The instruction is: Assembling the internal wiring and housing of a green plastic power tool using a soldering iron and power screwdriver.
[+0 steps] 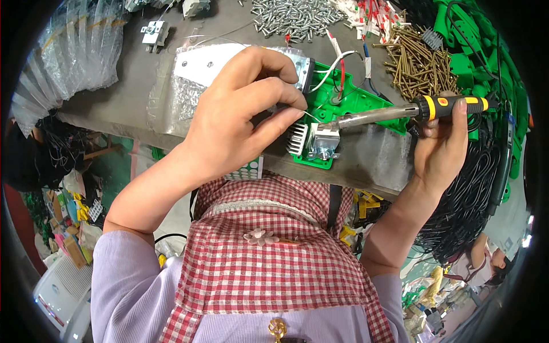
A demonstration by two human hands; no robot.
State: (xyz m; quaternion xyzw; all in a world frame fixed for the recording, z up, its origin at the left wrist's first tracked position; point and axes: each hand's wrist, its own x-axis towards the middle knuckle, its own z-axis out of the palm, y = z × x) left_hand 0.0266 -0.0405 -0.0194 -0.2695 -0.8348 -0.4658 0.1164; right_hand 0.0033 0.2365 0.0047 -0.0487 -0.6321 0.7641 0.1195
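My right hand (443, 143) grips the black and yellow handle of a soldering iron (377, 116). Its metal barrel points left, with the tip at a small metal-and-white component (324, 142) in the near end of a green plastic housing (366, 103). Between the thumb and fingertips of my left hand (246, 108) is a thin solder wire (311, 116), its end close to the iron's tip. White finned part (297, 139) sits beside the component. White and red wires (342, 71) run into the housing. My left fingers partly hide a dark-edged part behind them.
Silver screws (297, 17) and long brass-coloured screws (420, 68) lie piled at the back. Green housings (469, 46) and coiled black cables (460, 194) crowd the right. Plastic bags (74, 57) lie at left, near a white switch-like part (154, 34). Another person (480, 263) is at lower right.
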